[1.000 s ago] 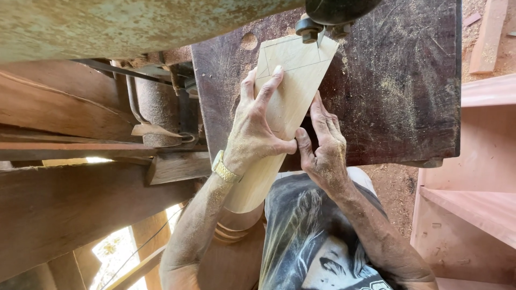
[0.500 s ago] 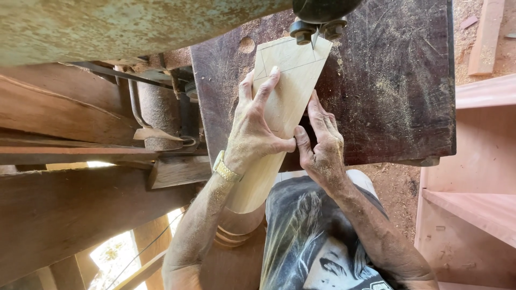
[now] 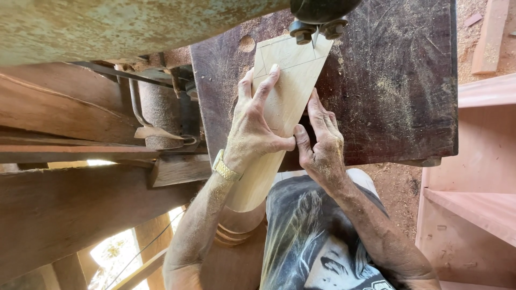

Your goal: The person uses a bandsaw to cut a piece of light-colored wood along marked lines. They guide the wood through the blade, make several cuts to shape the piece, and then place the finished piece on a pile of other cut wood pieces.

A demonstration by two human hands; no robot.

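Note:
A pale wooden leg blank (image 3: 293, 64) with pencil lines on its flat end lies on the dark, sawdust-strewn saw table (image 3: 387, 96). Its far end sits under the black blade guide (image 3: 317, 24), where the thin blade meets the wood. My left hand (image 3: 255, 129), with a gold watch at the wrist, presses flat on top of the blank, index finger stretched forward. My right hand (image 3: 320, 142) rests against the blank's right edge, fingers on the table. The blank's turned, ringed end (image 3: 239, 225) hangs off the table toward my body.
The saw's worn green housing (image 3: 134, 27) spans the top left. Heavy wooden beams (image 3: 64, 215) and a rusty roller (image 3: 161, 107) are to the left. A reddish wooden shelf unit (image 3: 478, 204) stands at the right, with a loose plank (image 3: 489, 37) on sawdust-covered ground beyond.
Both hands keep their hold on the blank. The blank has edged slightly toward the blade; otherwise almost nothing has shifted.

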